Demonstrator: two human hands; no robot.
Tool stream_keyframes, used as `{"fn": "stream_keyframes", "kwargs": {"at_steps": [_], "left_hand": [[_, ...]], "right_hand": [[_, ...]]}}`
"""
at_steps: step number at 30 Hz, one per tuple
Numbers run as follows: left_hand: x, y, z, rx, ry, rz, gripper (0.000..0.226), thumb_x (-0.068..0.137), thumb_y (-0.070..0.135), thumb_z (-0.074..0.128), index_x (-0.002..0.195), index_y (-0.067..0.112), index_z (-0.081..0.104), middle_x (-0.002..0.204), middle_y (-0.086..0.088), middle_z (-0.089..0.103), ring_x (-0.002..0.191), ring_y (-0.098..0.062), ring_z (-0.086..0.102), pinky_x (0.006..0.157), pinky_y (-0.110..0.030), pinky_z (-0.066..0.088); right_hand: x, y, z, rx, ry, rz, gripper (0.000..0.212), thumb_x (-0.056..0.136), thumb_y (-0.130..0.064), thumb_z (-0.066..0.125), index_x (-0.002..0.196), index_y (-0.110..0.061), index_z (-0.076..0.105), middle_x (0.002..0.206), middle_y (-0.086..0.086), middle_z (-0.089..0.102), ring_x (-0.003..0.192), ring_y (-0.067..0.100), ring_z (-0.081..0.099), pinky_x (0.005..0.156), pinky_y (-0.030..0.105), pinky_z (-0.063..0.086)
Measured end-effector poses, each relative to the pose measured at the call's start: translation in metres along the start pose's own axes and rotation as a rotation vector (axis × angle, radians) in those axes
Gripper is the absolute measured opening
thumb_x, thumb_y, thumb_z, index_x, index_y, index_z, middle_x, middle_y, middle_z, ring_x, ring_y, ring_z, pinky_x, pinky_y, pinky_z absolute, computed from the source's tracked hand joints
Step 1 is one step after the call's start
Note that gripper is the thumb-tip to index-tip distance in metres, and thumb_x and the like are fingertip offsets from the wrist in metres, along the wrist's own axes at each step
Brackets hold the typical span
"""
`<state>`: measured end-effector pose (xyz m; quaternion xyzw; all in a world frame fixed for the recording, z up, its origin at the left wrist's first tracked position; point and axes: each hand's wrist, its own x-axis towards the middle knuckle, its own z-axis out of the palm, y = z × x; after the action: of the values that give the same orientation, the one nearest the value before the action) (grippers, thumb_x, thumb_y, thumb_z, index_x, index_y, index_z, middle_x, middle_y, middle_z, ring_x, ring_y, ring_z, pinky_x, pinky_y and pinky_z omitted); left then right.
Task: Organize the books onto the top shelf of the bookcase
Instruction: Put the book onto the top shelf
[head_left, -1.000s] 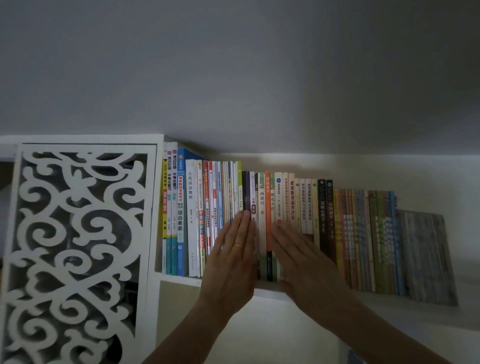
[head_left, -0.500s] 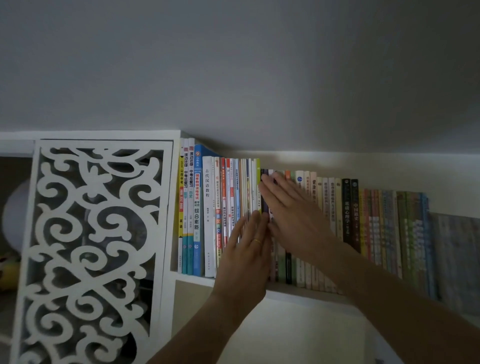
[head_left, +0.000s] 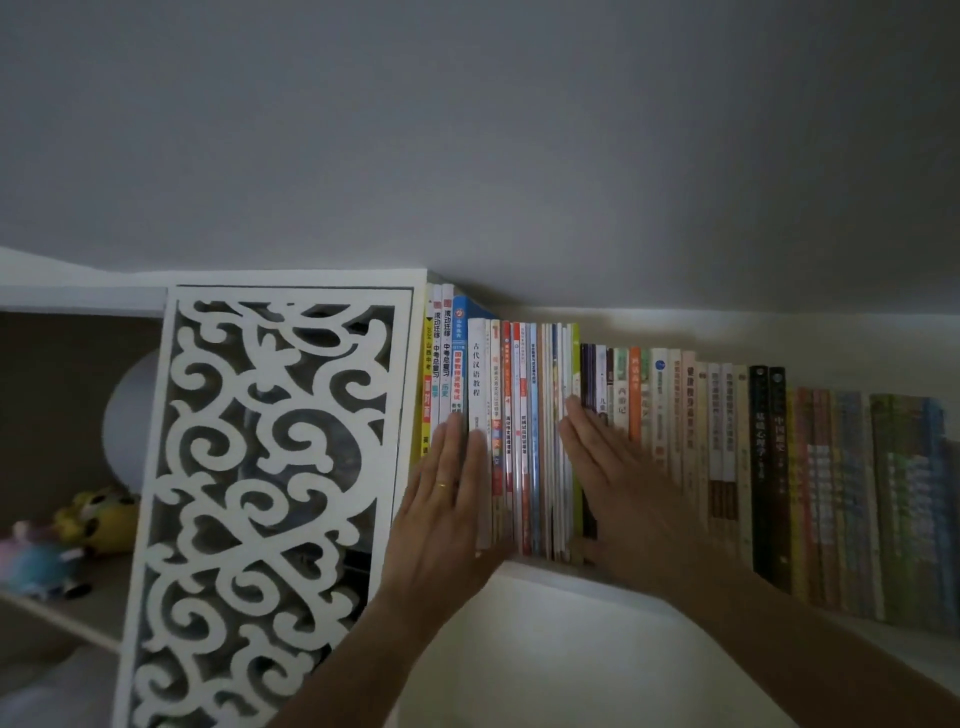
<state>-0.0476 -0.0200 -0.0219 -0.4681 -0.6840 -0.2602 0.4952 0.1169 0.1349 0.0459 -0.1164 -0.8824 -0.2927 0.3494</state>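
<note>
Head view shows the books (head_left: 675, 457) standing upright in one row on the top shelf (head_left: 649, 584), spines facing out and long axes vertical. The left hand (head_left: 447, 509) lies flat with straight fingers against the spines at the row's left end, beside the white fretwork panel (head_left: 260, 493). The right hand (head_left: 618, 483), also flat and gripping nothing, presses the spines near the middle. The books lie straight ahead of both palms, so any squaring-up push probably goes inward, toward the wall.
</note>
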Motion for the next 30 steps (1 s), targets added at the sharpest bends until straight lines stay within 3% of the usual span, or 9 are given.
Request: {"fn": "stream_keyframes", "kwargs": {"at_steps": [2,4,8,11,13,15,21,24,30], "left_hand": [[-0.005,-0.013,0.010,-0.039,-0.018,0.013,0.110,0.093,0.071,0.055,0.159,-0.006,0.015,0.169,-0.023,0.006,0.158,-0.037,0.007,0.121,-0.058,0.030],[-0.003,-0.016,0.009,-0.049,-0.030,-0.005,0.105,0.095,0.068,0.055,0.160,-0.004,0.013,0.171,-0.019,0.003,0.159,-0.033,0.005,0.123,-0.056,0.029],[-0.003,-0.032,-0.014,-0.143,-0.041,0.065,0.083,0.101,0.037,0.059,0.163,0.009,0.012,0.173,-0.005,0.003,0.159,-0.023,0.004,0.122,-0.053,0.030],[-0.008,-0.054,-0.022,-0.173,-0.107,0.144,0.089,0.094,0.018,0.068,0.163,0.009,0.013,0.173,-0.003,0.003,0.159,-0.021,0.005,0.122,-0.048,0.033],[-0.012,-0.064,-0.019,-0.162,-0.157,0.168,0.091,0.094,0.022,0.068,0.164,0.012,0.011,0.173,-0.001,0.000,0.159,-0.019,0.003,0.120,-0.044,0.033],[-0.013,-0.072,-0.014,-0.169,-0.176,0.170,0.089,0.094,0.026,0.066,0.164,0.015,0.012,0.173,0.001,0.000,0.159,-0.018,0.003,0.119,-0.041,0.032],[-0.011,-0.083,-0.011,-0.150,-0.211,0.172,0.092,0.094,0.026,0.068,0.165,0.021,0.010,0.173,0.007,-0.004,0.159,-0.014,-0.001,0.118,-0.041,0.031],[-0.025,-0.069,-0.012,-0.169,-0.158,0.060,0.092,0.094,0.024,0.068,0.165,0.020,0.009,0.173,0.006,-0.004,0.159,-0.013,0.003,0.117,-0.038,0.034],[-0.050,-0.052,0.008,-0.199,-0.055,-0.113,0.081,0.100,0.030,0.053,0.165,0.020,0.007,0.173,0.003,0.001,0.154,-0.014,0.020,0.110,-0.033,0.038]], "right_hand": [[0.003,-0.003,0.007,-0.013,-0.003,0.046,0.130,0.073,-0.045,0.082,0.159,-0.016,-0.011,0.167,0.006,-0.024,0.152,0.021,-0.027,0.120,0.044,-0.010],[0.008,-0.003,0.011,-0.018,-0.024,0.041,0.131,0.073,-0.056,0.079,0.159,-0.016,-0.012,0.166,0.007,-0.026,0.152,0.023,-0.027,0.122,0.043,-0.012],[0.003,-0.011,0.001,-0.044,0.076,0.066,0.128,0.062,-0.063,0.083,0.159,-0.007,0.021,0.168,0.015,0.010,0.156,0.030,0.007,0.125,0.050,0.014],[0.006,-0.025,0.001,-0.012,0.162,-0.064,0.109,0.076,-0.061,0.069,0.159,-0.009,0.022,0.167,0.014,0.017,0.156,0.030,0.010,0.125,0.049,0.014],[0.016,-0.037,0.007,0.001,0.177,-0.132,0.099,0.083,-0.052,0.063,0.160,-0.011,0.017,0.168,0.012,0.013,0.156,0.028,0.006,0.126,0.047,0.010],[0.025,-0.051,0.018,0.020,0.147,-0.123,0.101,0.082,-0.046,0.072,0.160,-0.010,0.020,0.168,0.011,0.013,0.156,0.027,0.011,0.123,0.046,0.010],[0.030,-0.066,0.032,0.072,0.154,-0.076,0.106,0.079,-0.049,0.077,0.160,-0.011,0.021,0.168,0.010,0.012,0.155,0.025,0.011,0.122,0.045,0.010],[0.028,-0.074,0.026,0.133,0.147,-0.038,0.109,0.077,-0.053,0.078,0.160,-0.009,0.022,0.168,0.011,0.014,0.155,0.027,0.013,0.122,0.046,0.013],[0.037,-0.091,0.035,0.160,0.174,-0.032,0.107,0.075,-0.038,0.084,0.158,-0.004,0.025,0.168,0.015,0.011,0.155,0.033,0.010,0.120,0.052,0.030]]}}
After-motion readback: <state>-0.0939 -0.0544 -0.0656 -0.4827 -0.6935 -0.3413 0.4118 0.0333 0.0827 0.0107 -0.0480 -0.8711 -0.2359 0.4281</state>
